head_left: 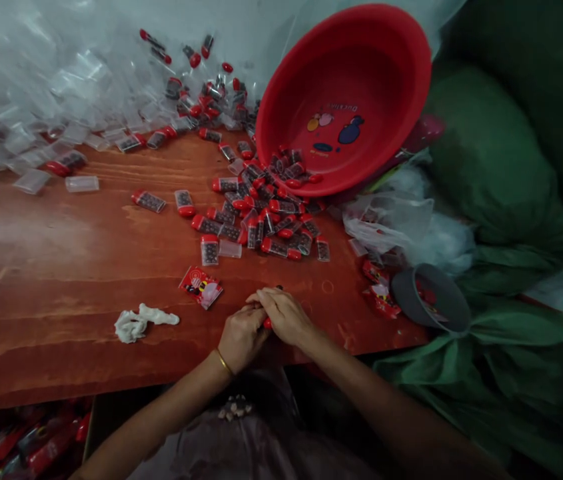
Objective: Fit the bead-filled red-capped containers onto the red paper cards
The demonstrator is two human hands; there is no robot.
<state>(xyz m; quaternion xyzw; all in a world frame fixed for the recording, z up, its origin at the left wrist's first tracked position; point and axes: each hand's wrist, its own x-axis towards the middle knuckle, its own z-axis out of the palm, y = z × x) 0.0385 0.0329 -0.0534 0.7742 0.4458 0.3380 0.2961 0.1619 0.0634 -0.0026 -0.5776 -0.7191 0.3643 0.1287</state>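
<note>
While both hands meet at the near edge of the wooden table, a small red piece shows between them, mostly hidden by fingers. The left hand looks curled closed around it; the right hand lies over, fingers bent and drawn together across the left's, and whether its thumb pinches anything I cannot tell. Just beyond the hands, on the far side, a heap of red-capped tubes, clear-walled with dark contents, gathers against the tilted red basin, some inside its near rim. If the held piece is of that kind, it should be light and stiff, its smooth plastic apt to slip and its thin wall easily dented by a hard squeeze; thumb and fingers on opposite sides of the body, close to the red end, look the surest hold. Left of the hands lie a printed red card and, farther left, a crumpled white scrap; a grey bowl sits at right.
</note>
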